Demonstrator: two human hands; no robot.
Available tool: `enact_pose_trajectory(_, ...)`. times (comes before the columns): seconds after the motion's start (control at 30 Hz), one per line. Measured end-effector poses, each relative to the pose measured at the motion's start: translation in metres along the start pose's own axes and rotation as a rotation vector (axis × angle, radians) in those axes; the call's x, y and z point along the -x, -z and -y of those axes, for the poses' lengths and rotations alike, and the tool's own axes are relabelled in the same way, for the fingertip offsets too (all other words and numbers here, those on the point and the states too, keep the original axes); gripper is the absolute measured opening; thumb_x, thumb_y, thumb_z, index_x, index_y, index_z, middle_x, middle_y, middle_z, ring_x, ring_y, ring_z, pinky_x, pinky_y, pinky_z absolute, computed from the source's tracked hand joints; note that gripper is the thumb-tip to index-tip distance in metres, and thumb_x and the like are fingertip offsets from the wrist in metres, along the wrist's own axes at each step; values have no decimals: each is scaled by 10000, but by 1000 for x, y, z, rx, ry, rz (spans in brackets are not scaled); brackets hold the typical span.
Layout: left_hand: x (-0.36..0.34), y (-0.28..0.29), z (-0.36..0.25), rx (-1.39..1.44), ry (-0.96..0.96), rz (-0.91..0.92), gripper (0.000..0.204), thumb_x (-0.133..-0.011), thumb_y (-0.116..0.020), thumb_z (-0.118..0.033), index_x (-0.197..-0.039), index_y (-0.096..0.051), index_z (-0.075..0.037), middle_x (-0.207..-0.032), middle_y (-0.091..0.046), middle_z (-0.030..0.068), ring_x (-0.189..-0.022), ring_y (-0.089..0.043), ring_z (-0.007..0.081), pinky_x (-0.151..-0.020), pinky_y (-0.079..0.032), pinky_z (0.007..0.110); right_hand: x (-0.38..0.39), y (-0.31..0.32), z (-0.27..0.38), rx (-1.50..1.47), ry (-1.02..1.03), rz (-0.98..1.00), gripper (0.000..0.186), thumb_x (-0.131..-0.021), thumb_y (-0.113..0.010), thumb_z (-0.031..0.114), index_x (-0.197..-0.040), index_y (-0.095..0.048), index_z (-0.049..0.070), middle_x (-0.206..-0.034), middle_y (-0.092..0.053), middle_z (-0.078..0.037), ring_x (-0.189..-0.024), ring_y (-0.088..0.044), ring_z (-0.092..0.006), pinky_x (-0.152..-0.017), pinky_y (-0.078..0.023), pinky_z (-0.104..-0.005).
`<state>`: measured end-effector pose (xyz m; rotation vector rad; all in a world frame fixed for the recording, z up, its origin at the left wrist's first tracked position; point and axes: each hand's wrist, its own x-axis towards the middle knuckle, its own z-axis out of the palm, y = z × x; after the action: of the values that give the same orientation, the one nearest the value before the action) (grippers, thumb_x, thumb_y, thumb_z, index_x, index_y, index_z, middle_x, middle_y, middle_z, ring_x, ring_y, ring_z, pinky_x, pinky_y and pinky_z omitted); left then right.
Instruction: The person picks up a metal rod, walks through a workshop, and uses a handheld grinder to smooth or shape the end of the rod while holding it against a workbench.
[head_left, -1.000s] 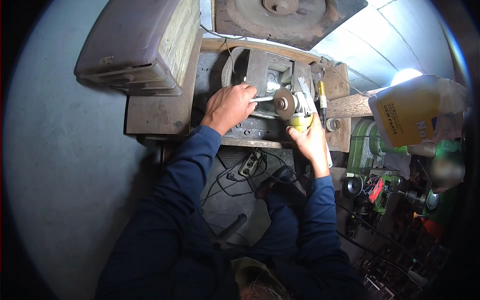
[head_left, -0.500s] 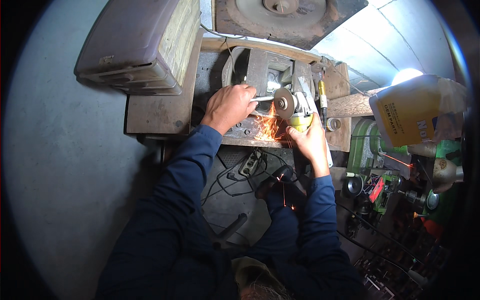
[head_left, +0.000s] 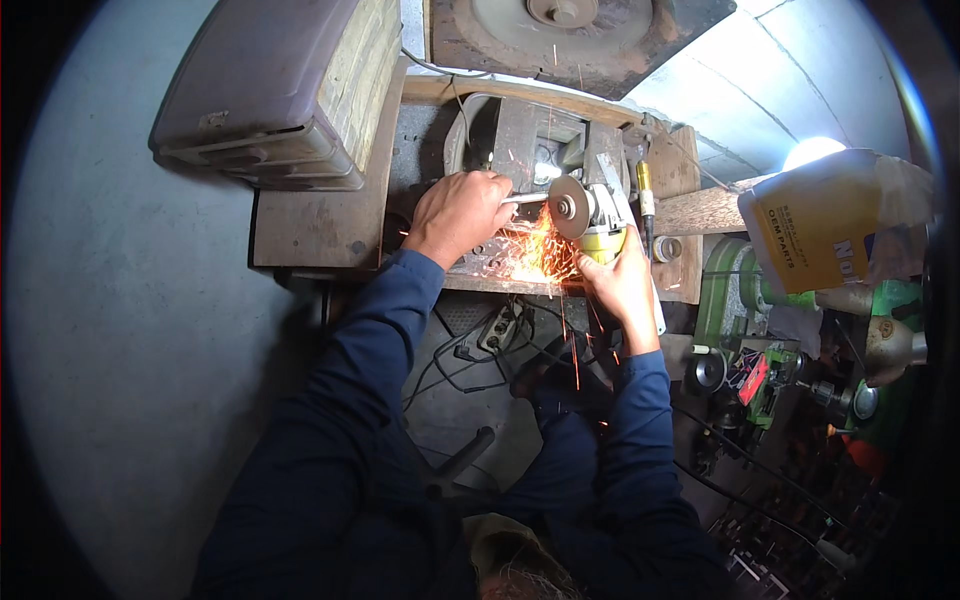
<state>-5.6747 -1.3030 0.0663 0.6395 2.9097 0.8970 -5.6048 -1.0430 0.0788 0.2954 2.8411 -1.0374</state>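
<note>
My left hand is closed round a thin metal rod, whose bare end points right. Against that end sits the disc of a yellow-green angle grinder. My right hand wraps the grinder's body, thumb on its near side. Orange sparks spray down from the contact onto the front of the wooden workbench and past its edge toward my legs. How much of the rod lies inside my left fist is hidden.
A drawer cabinet stands on the bench at the left. Behind is a large round wheel on a rusty plate. A yellow-tipped tool lies right of the grinder. Under the bench are a power strip and cables; at right, a green machine.
The spark spray has grown thicker and wider, with more streaks dropping below the bench edge. Both hands, the rod and the grinder stay nearly in place.
</note>
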Motion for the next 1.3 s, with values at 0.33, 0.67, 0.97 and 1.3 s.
enact_pose_trajectory(0.33,-1,-2,0,13,-7,1,244,-905,-705,-283,-889,-705,-40,-854,-699,156,-820,-689,385,-740,-554,487,0,1,1,34,-62,10,631,-777,-829,196,-1292,-526,-4,-1090,-741,-200,-1011,-736,-326,-880,-556,-410)
enact_pose_trajectory(0.67,-1,-3,2,-9,-13,11,256,-908,-702,-292,-877,-715,-39,-832,-697,165,-799,-690,390,-732,-554,489,-1,-1,-4,19,-4,7,659,-766,-818,260,-1253,-500,-49,-1049,-731,-276,-1020,-725,-405,-886,-565,-441)
enact_pose_trajectory(0.97,1,-3,2,-18,-15,13,262,-920,-683,-294,-857,-714,-41,-830,-700,169,-800,-688,395,-731,-553,494,1,1,3,29,5,-2,665,-767,-819,260,-1253,-494,-57,-1006,-735,-271,-960,-739,-398,-852,-568,-443)
enact_pose_trajectory(1.3,-1,-5,4,-109,-54,-2,305,-941,-659,-335,-827,-747,-65,-778,-720,162,-715,-716,357,-672,-582,469,1,0,-2,35,13,-10,737,-765,-830,267,-1312,-477,-78,-1000,-735,-267,-950,-741,-385,-850,-570,-432)
